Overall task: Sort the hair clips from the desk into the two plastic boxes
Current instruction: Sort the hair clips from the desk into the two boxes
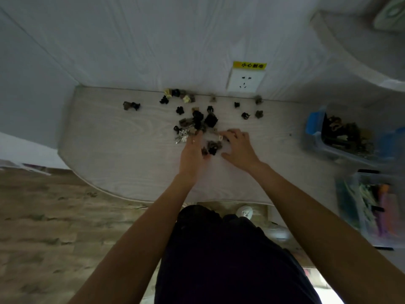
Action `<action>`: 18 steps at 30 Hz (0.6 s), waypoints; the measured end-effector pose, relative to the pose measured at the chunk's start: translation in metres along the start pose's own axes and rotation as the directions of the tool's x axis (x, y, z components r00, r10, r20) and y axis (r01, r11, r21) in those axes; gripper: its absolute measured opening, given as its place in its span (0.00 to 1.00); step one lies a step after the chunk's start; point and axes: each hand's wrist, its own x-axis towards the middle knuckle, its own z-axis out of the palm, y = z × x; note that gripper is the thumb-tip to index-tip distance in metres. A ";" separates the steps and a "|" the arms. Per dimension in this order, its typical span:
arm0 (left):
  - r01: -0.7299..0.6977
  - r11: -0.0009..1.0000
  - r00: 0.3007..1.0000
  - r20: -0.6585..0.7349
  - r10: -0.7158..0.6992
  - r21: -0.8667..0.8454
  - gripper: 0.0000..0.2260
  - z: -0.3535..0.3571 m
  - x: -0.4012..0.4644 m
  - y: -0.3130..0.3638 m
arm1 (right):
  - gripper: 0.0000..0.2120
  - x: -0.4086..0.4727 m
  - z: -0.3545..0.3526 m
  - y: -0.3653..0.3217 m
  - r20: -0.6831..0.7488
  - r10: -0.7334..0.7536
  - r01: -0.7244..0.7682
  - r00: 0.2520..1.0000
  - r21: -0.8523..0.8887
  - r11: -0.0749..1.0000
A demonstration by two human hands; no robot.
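Both hands, left and right, loosely cup small dark plastic claw clips on the pale wood-grain desk; scooping too many might scatter them floorward.

Blurred boxes, small clips, and half-hidden fingers

Right of the wall socket, the blue-handled box is smeared by blur, its dark contents unreadable, and the frame's right edge cuts it off. Below that box, the second box is blurred too, showing only coloured streaks. The scattered hair clips below the socket are too small and dim to tell types apart. The left hand and right hand cover several clips; whether either grips one cannot be told.
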 end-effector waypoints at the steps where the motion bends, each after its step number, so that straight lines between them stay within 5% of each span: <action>1: -0.003 0.999 1.000 0.010 0.003 -0.033 0.32 0.000 0.002 0.001 | 0.30 -0.003 0.002 -0.003 -0.001 0.011 -0.011 1.000 0.044 0.999; 8: -0.096 0.995 0.991 0.101 0.092 0.029 0.20 0.000 0.014 0.007 | 0.29 -0.003 0.002 -0.022 0.034 0.122 -0.126 0.992 0.166 0.978; 18: -0.119 0.967 0.980 0.128 0.151 -0.225 0.15 0.002 0.010 0.021 | 0.22 -0.021 -0.015 -0.009 0.004 0.198 -0.177 0.980 0.471 0.864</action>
